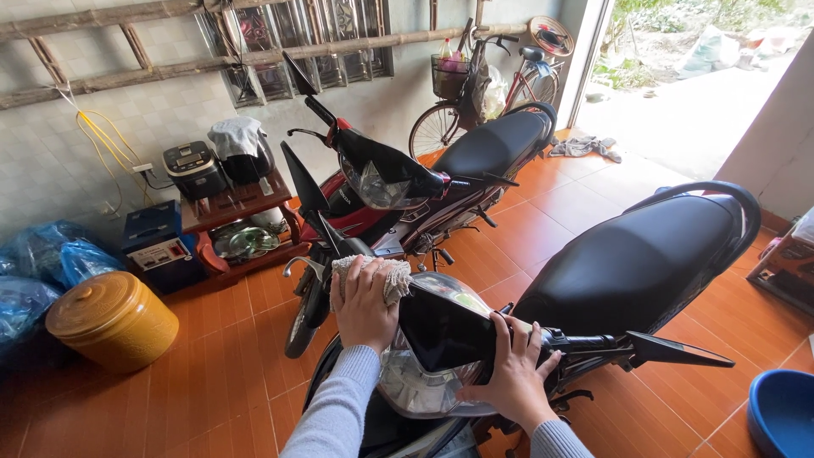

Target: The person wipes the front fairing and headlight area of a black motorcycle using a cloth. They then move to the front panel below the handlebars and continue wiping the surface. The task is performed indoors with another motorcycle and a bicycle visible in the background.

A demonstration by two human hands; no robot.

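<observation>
I stand at the front of a black motorbike (627, 263) and look down on its handlebar cover. My left hand (363, 305) presses a beige knitted cloth (392, 278) onto the top of the front panel near the left handlebar. My right hand (513, 373) grips the edge of the black handlebar cover (441, 326) beside the right handlebar. Below my hands shines the clear headlight lens (420, 390).
A red and black motorbike (398, 195) is parked just ahead, a bicycle (483, 85) with a basket behind it. At left stand a yellow lidded jar (110, 318), blue bags (42, 254) and a low shelf with a rice cooker (197, 170). A blue basin (784, 411) sits at bottom right.
</observation>
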